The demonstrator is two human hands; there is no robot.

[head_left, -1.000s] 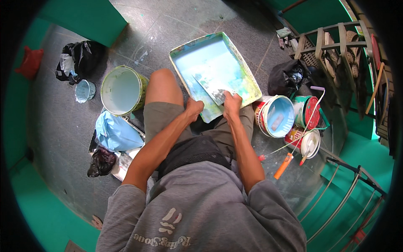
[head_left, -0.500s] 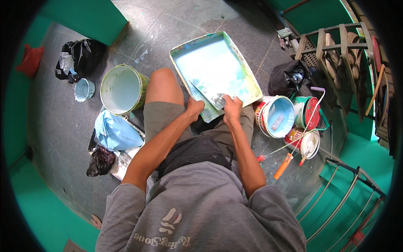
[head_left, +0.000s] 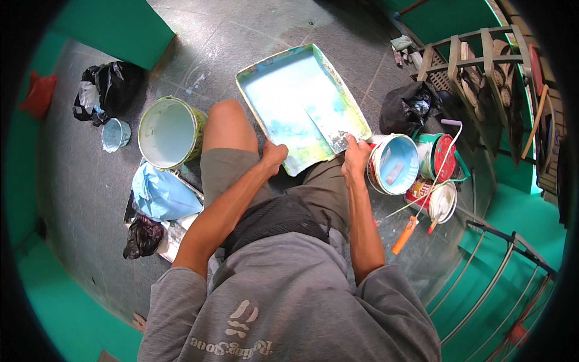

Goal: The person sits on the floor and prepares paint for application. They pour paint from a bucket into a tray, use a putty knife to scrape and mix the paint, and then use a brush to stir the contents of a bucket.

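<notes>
A rectangular paint tray smeared with pale blue and green paint lies tilted on the stone floor in front of my knees. My left hand grips its near edge. My right hand is closed on the handle of a wide scraper, whose flat blade rests on the tray's paint near the right side. I am squatting, with my bare left knee beside the tray.
A large open bucket stands to the left with a blue plastic bag below it. At right are a pail of pale blue paint, smaller tins, an orange-handled roller, black bags and a wooden rack. Green walls surround the floor.
The scraper has shifted toward the tray's right side, with my right hand moving right along the near edge. My left hand has kept its hold on the tray.
</notes>
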